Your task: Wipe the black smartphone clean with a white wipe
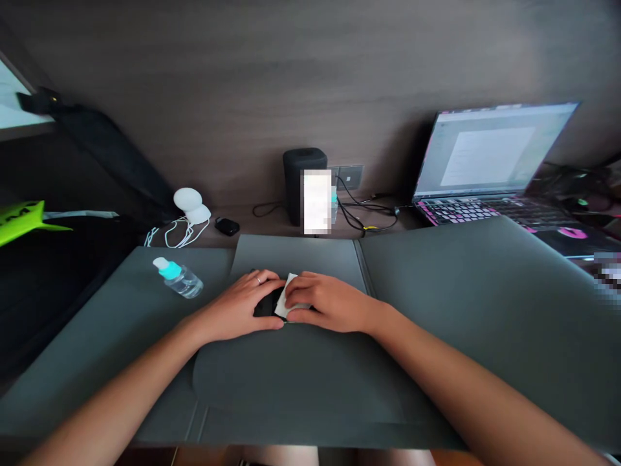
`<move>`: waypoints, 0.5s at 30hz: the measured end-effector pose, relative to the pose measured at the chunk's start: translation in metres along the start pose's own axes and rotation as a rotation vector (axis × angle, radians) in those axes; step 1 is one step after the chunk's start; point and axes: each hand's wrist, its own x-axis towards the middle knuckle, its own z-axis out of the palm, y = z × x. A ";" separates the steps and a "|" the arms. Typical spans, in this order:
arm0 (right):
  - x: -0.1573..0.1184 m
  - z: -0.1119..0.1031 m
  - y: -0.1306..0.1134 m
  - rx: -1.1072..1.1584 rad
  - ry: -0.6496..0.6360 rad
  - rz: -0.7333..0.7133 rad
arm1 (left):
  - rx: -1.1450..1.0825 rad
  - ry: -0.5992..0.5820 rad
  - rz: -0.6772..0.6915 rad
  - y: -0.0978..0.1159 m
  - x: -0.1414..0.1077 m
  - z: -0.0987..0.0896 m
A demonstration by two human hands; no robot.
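A flat black object (264, 307) lies on the grey mat (301, 382) in front of me, largely covered by my hands, so its kind is unclear. My left hand (241, 309), with a ring on one finger, grips its left end between thumb and fingers. In my right hand (334, 302) is a folded white wipe (285, 303), pressed against the black object's top. A clear spray bottle (182, 281) with a turquoise collar lies on its side, left of my left hand.
Behind the mat stand a black speaker (294, 188), a white round-headed device (189, 202) with cords and a small black fob (227, 226). An unfolded laptop (485, 162) sits at the back right, near loose black cables (371, 210). A dark bag (58, 278) is at left.
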 end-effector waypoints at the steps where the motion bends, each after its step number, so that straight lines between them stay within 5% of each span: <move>1: -0.001 -0.001 0.001 0.002 0.004 0.015 | 0.001 -0.004 -0.002 0.000 0.000 0.000; 15: -0.004 -0.003 0.004 0.029 0.002 0.009 | 0.022 0.014 -0.041 -0.008 -0.003 0.008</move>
